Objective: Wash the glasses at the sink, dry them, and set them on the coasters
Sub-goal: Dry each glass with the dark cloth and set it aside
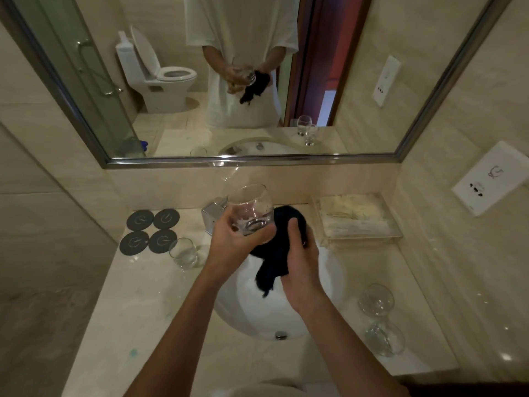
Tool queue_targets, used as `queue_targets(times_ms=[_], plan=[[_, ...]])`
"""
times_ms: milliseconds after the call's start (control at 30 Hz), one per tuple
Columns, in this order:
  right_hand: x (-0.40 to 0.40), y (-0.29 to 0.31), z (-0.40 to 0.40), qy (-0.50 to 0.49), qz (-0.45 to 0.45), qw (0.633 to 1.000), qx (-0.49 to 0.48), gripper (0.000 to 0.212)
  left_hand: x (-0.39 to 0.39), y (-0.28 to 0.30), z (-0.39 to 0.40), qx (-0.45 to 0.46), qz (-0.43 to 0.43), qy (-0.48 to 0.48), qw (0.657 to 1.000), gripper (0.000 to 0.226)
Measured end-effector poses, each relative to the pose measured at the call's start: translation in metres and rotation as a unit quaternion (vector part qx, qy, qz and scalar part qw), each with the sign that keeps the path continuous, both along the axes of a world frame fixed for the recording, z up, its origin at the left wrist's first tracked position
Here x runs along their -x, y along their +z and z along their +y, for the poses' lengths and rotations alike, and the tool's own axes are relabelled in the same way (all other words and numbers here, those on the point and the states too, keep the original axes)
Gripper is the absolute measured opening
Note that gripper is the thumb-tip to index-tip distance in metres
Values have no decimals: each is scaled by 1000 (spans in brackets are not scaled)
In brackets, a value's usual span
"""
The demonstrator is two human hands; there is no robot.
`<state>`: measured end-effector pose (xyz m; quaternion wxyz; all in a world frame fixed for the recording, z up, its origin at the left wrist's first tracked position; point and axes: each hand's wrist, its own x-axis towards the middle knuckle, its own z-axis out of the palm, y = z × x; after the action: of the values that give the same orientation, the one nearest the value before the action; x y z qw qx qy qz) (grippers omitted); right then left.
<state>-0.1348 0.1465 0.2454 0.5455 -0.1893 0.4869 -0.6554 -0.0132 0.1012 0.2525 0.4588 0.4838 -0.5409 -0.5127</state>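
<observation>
Head view: glass (252,213) against dark cloth (274,259)

A single wide-angle camera worn on the head looks forward and steeply down over a bathroom counter (137,296), close enough that both forearms enter from the lower edge of the frame. The white sink (315,287) sits at centre, the mirror (86,81) fills the upper half, showing the person's torso. Straight lines bow toward the frame edges.

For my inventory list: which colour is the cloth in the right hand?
The cloth is black, seen best in the head view.
</observation>
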Motion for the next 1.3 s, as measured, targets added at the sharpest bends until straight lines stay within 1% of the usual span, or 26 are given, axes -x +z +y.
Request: queue_targets(times_ms=[67, 100, 167, 233, 300, 333, 367, 467, 533, 600, 633, 667, 733, 800, 833, 900, 967, 1033, 1133, 1300], plan=[[4, 3, -3, -36, 67, 997, 26, 47, -5, 3, 0, -12, 23, -23, 999, 50], [8, 6, -5, -40, 91, 994, 42, 47, -7, 4, 0, -27, 39, -37, 998, 49], [15, 14, -9, -28, 139, 986, 84, 40, -10, 3, 0, -67, 58, -71, 994, 45], [21, 24, -12, -2, 186, 975, 124, 37, -9, 2, 2, -121, 88, -115, 982, 51], [21, 28, -13, 23, 217, 963, 158, 44, -7, 3, 4, -172, 141, -147, 964, 63], [21, 28, -12, 34, 229, 957, 172, 47, -6, 4, 4, -190, 163, -154, 956, 66], [19, 27, -12, 41, 243, 952, 182, 46, -5, 7, 5, -201, 175, -159, 951, 67], [13, 20, -9, 59, 301, 933, 190, 38, 1, 15, 7, -234, 152, -139, 950, 74], [10, 12, -8, 55, 365, 908, 198, 43, 4, 15, 7, -241, 125, -127, 954, 77], [9, 7, -8, 47, 413, 883, 220, 41, 8, 16, 8, -225, 99, -122, 962, 76], [10, 7, -8, 47, 421, 877, 226, 37, 9, 14, 8, -210, 87, -116, 967, 75], [10, 8, -9, 50, 423, 877, 225, 33, 9, 14, 8, -193, 73, -110, 972, 75], [9, 14, -11, 56, 413, 885, 205, 32, 10, 12, 7, -142, 22, -94, 985, 79], [5, 21, -12, 44, 384, 905, 176, 34, 12, 11, 6, -74, -42, -75, 994, 78], [4, 25, -13, 33, 366, 916, 159, 31, 14, 10, 7, -43, -65, -65, 995, 75], [2, 32, -15, 17, 337, 933, 126, 19, 16, 10, 9, 3, -86, -51, 995, 69], [3, 39, -17, 14, 332, 937, 103, 11, 18, 12, 12, 36, -90, -43, 994, 65], [4, 45, -19, 15, 320, 943, 88, 6, 18, 13, 14, 65, -112, -31, 991, 57], [9, 51, -22, 19, 264, 962, 60, 15, 18, 14, 13, 131, -174, -14, 976, 45], [15, 57, -21, 65, 148, 987, -6, 26, 16, 14, 13, 217, -245, -12, 945, 46]])
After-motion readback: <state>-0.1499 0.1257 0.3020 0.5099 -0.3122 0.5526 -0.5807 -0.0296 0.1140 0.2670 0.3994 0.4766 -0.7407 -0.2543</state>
